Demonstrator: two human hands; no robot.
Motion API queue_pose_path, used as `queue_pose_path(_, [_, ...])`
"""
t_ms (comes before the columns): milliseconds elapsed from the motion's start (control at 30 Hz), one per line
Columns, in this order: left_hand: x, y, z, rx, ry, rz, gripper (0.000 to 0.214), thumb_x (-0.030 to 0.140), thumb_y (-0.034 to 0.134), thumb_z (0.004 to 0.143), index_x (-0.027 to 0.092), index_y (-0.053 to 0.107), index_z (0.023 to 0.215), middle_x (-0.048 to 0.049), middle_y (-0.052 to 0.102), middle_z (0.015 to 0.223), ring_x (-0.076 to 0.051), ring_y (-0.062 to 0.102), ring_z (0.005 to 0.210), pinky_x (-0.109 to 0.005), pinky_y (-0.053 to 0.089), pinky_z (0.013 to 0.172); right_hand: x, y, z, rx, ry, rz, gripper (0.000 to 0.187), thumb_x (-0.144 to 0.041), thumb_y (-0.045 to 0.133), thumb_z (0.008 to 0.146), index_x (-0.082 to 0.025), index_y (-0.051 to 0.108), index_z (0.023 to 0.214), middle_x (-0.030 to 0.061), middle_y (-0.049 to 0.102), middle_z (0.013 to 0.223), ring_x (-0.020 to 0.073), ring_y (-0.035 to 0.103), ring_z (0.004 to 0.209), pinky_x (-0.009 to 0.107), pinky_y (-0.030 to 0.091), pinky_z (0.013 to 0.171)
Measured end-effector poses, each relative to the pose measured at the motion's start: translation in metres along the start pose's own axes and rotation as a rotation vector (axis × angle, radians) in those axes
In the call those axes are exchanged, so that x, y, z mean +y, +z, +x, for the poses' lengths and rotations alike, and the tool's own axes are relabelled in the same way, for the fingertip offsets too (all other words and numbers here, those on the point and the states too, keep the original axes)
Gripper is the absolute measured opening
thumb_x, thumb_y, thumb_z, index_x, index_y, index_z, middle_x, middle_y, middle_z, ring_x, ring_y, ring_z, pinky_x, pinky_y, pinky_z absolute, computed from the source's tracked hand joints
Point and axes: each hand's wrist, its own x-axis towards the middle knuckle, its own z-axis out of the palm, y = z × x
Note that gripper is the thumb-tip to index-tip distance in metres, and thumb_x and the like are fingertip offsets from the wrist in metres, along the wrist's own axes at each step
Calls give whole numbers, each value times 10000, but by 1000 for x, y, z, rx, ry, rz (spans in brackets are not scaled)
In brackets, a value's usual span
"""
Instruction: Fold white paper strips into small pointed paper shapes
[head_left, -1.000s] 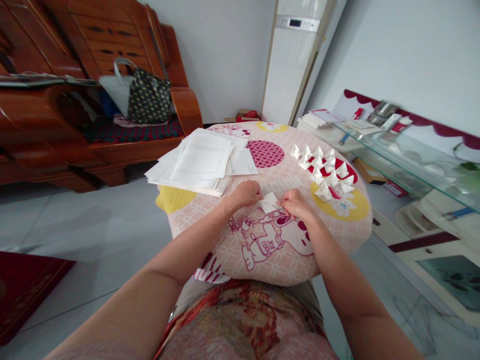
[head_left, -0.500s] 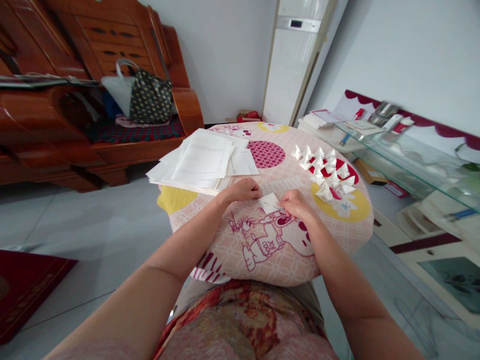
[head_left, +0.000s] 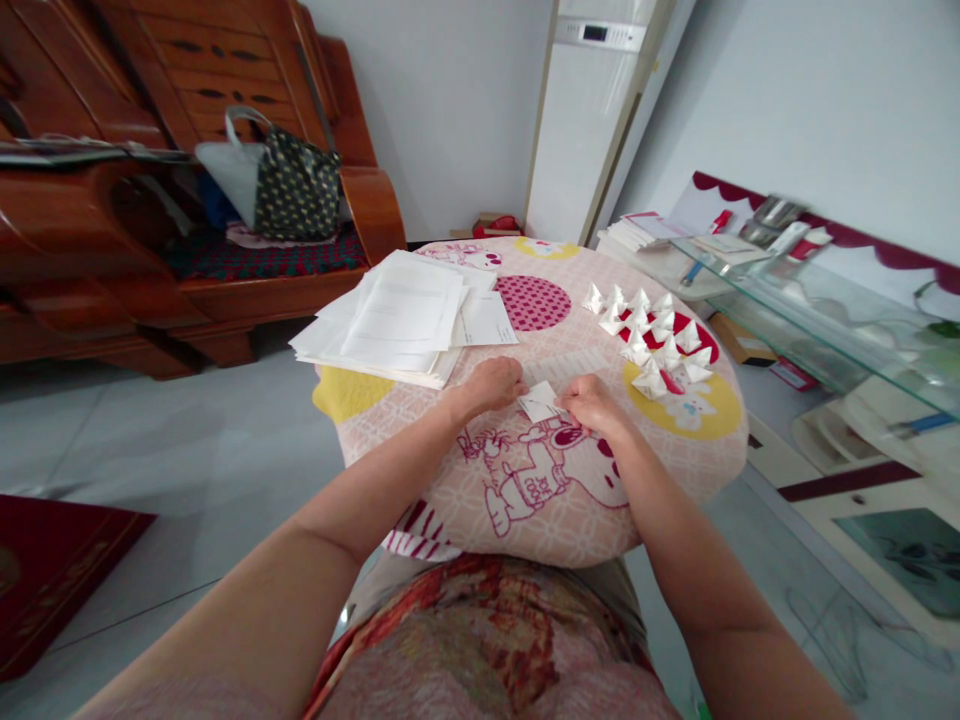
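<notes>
A small folded piece of white paper point(head_left: 540, 401) lies at the middle of the round table, between my two hands. My left hand point(head_left: 493, 384) is closed at the paper's left corner, its fingers curled. On the opposite side, my right hand point(head_left: 589, 403) pinches the right corner between thumb and fingers. Beyond the paper, a printed sheet or strip point(head_left: 574, 366) lies flat on the cloth. To the right stand several folded white paper shapes point(head_left: 649, 378) with pointed tips, grouped in rows. A stack of loose white sheets point(head_left: 405, 310) is at the left.
A patterned pink cloth point(head_left: 450, 500) covers the table. At the right is a glass-topped cabinet point(head_left: 825, 320) with papers and cups. A wooden bench point(head_left: 285, 300) holding a dotted bag point(head_left: 298, 190) stands at the left, and a tall white appliance point(head_left: 574, 130) stands behind.
My left hand has shifted slightly toward the folded paper, and the paper's near edge looks different. My right hand stays at its corner. The view has moved a little.
</notes>
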Motion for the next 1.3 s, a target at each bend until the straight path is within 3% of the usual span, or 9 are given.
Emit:
queue_pose_path(367, [-2, 2, 1, -11, 7, -19, 274, 317, 562, 980, 127, 758, 1000, -134, 747, 991, -247, 681, 970, -318, 482, 844, -8, -8, -14, -48, 18, 38, 352, -219, 595, 954, -191, 531, 610, -16, 532, 451, 96, 446, 329, 228, 293, 370])
queue_pose_path(700, [0, 6, 0, -13, 15, 6, 278, 292, 527, 994, 100, 727, 1020, -162, 727, 1031, -286, 672, 1036, -363, 503, 895, 2, -3, 8, -61, 34, -29, 272, -210, 603, 898, -189, 578, 628, 1, 510, 439, 128, 464, 351, 250, 355, 399])
queue_pose_path(767, [3, 7, -3, 36, 28, 14, 260, 256, 528, 985, 84, 703, 1070, -181, 707, 1079, -293, 661, 1060, -372, 509, 906, 5, -2, 9, -47, 16, -28, 282, -212, 616, 882, -193, 577, 603, 15, 523, 434, 134, 485, 353, 252, 368, 402])
queue_pose_path(900, [7, 10, -8, 202, 272, -110, 288, 76, 503, 920, 120, 654, 1162, -139, 671, 1155, -239, 628, 1111, -330, 501, 948, 4, -1, 9, -26, 5, 12, 285, -190, 649, 838, -196, 566, 566, 22, 527, 404, 145, 500, 338, 252, 368, 385])
queue_pose_path(1033, [3, 12, -8, 131, 553, -232, 336, 6, 523, 860, 168, 699, 1096, -88, 693, 1114, -200, 646, 1058, -303, 501, 935, -2, -2, 4, -19, 61, 55, 269, -167, 661, 830, -191, 564, 580, -2, 517, 378, 135, 487, 305, 238, 349, 367])
queue_pose_path(1300, [-2, 11, -9, 71, 558, -176, 355, 26, 526, 876, 188, 778, 1066, -86, 717, 1221, -213, 665, 1108, -282, 487, 923, -6, -6, -5, -24, 69, 107, 260, -209, 705, 859, -181, 560, 646, -25, 553, 415, 98, 482, 295, 201, 267, 332])
